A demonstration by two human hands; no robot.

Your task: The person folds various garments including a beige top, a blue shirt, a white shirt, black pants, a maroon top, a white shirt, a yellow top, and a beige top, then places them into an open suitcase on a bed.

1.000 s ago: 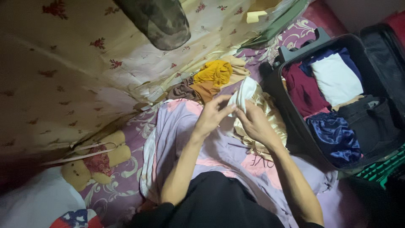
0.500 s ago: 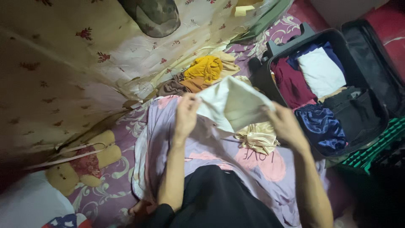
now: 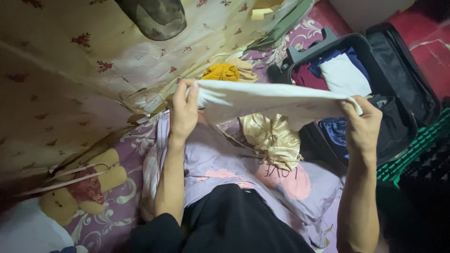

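Person is sitting on the bed (image 3: 136,140), holding a white cloth (image 3: 267,99) stretched out flat btwn both hands, up in the air above the lap. Left hand (image 3: 183,108) is gripping the cloth's left end, fingers curled over the edge w/ thumb underneath. Right hand (image 3: 362,124) is pinching the right end, closed tight on the fabric, just in front of the open suitcase (image 3: 398,61).

Below the cloth, a shiny gold satin garment (image 3: 273,137) is lying bunched on a lilac blanket (image 3: 220,159) w/ pink patches, which is covering the person's legs. Behind the cloth, a mustard-yellow garment (image 3: 221,71) is sitting in a small pile w/ a beige piece near the suitcase's handle end.

Suitcase is lying open to the right, packed w/ folded clothes: a white top (image 3: 344,75), a maroon item (image 3: 309,77), smth blue satin (image 3: 333,131), a black piece (image 3: 393,126). Green plastic crate (image 3: 412,150) is showing just beside its near edge.

Tan teddy bear (image 3: 79,187) is lying on the purple floral sheet to the left, well apart from the hands. Cream floral fabric (image 3: 70,84) is hanging across the left side.
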